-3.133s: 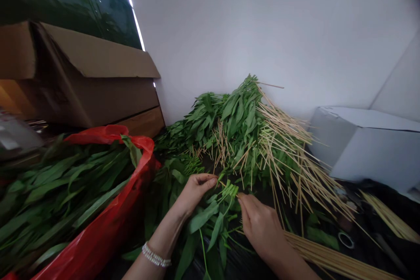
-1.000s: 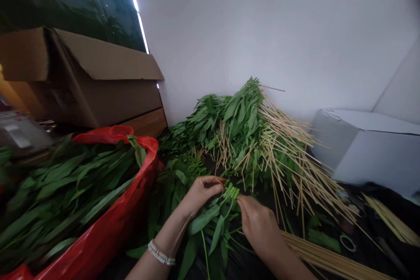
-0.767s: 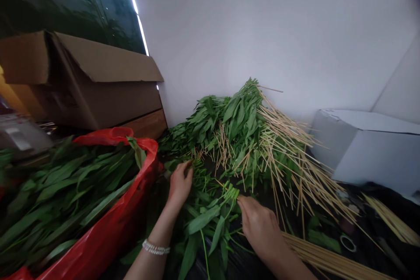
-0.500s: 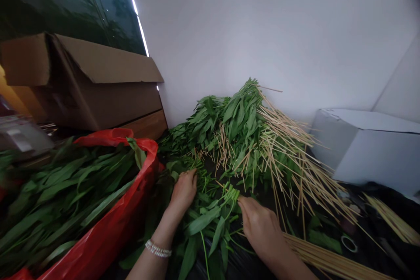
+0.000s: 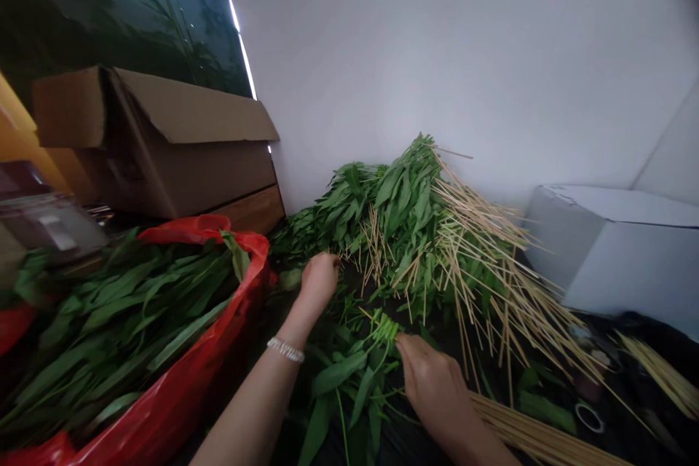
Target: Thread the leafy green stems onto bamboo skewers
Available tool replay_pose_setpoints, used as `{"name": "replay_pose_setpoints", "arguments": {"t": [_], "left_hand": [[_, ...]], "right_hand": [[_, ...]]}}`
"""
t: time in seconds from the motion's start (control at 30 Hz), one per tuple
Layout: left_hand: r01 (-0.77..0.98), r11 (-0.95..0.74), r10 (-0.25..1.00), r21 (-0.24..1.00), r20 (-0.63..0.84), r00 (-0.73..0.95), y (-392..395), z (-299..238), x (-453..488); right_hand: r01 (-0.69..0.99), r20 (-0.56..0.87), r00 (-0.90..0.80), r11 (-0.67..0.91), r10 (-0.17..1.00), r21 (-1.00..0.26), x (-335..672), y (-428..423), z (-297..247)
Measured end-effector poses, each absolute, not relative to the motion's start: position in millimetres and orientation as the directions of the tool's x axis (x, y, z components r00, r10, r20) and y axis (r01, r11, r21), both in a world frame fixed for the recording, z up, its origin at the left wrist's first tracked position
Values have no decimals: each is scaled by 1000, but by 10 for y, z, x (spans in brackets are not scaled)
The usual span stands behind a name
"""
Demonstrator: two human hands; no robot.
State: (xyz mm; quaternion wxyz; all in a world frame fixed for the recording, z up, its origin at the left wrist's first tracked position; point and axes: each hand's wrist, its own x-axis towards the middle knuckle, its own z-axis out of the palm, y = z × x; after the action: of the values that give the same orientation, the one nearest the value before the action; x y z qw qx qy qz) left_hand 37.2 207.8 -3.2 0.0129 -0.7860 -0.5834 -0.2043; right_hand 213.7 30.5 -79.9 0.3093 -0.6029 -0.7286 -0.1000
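Observation:
My right hand (image 5: 434,382) is closed around a thin bamboo skewer, whose tip shows past a row of green stems threaded on it. Leafy greens (image 5: 341,371) hang from that skewer toward me. Farther forward and to the left, my left hand (image 5: 321,278), with a beaded bracelet (image 5: 285,350) at the wrist, has its fingers curled down by the greens in the middle. Whatever it pinches is hidden. Beyond both hands lies a heap of skewered leafy greens (image 5: 404,193), with many bare skewer ends (image 5: 491,247) fanning out to the right.
A red plastic bag (image 5: 218,349) full of long green leaves (image 5: 109,335) stands at left. Behind it is an open cardboard box (image 5: 191,160). Loose skewers (image 5: 535,433) lie by my right forearm, near a tape roll (image 5: 590,417). A white box (image 5: 628,255) stands against the wall.
My left hand has moved forward and slightly right, away from the stems beside the skewer. My right hand stays almost in place, holding the skewer. The view has shifted slightly left.

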Motion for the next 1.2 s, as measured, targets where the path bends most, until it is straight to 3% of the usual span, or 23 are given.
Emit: {"name": "replay_pose_setpoints", "arguments": {"t": [0.23, 0.43, 0.67, 0.73, 0.8, 0.9, 1.03, 1.2], "left_hand": [[954, -254, 939, 158, 278, 205, 2290, -207, 468], [896, -313, 927, 315, 306, 216, 2422, -97, 329], [687, -505, 753, 523, 656, 54, 2594, 833, 305], [424, -702, 590, 573, 800, -105, 2494, 1149, 310], [299, -776, 548, 555, 829, -114, 2310, 1311, 299], [326, -714, 672, 620, 737, 69, 1977, 1106, 258], [270, -382, 920, 884, 337, 199, 1712, 299, 238], [-52, -51, 953, 997, 65, 297, 1633, -284, 334]], "right_hand": [[937, 562, -82, 256, 823, -238, 2139, 289, -757], [941, 542, -73, 237, 837, -240, 2135, 290, -741], [939, 556, -77, 248, 828, -239, 2137, 301, -770], [934, 560, -80, 258, 825, -246, 2147, 308, -782], [934, 559, -78, 256, 826, -248, 2158, 313, -787], [938, 565, -67, 244, 823, -246, 2169, 312, -783], [937, 566, -65, 245, 822, -249, 2166, 303, -769], [938, 605, -51, 246, 794, -244, 2162, 309, -771]]}}
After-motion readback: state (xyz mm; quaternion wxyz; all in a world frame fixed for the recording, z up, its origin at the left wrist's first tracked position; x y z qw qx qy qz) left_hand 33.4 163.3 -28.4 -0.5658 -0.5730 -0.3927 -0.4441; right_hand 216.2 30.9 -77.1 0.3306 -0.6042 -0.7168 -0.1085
